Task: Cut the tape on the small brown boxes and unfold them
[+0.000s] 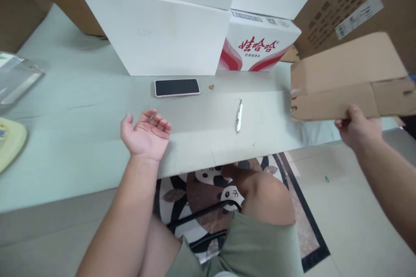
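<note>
The flat cardboard piece (351,73) is at the right, over the right end of the pale table (97,147), with its long axis running left to right. Its near edge lies almost level across the view, while its far edge slants away toward the right, so the broad face looks up and toward the person. A crease runs along its length, and small slots show near its left and right ends. The right hand (360,127) has it clamped by the near edge, thumb against the face and the other fingers curled together below; how far they reach behind the cardboard cannot be told. At the left, the left hand (147,134) is turned palm up, thumb well apart and the other fingers close together, loosely bent. The phone (177,88) lies just beyond it, long axis left to right. Between the hands, the white cutter (239,117) lies on the table, pointing near to far, its thin tip at the far end and leaning slightly right. Farther back stand a large white box (162,34) and, to its right, a red-and-white printed box (256,47).
</note>
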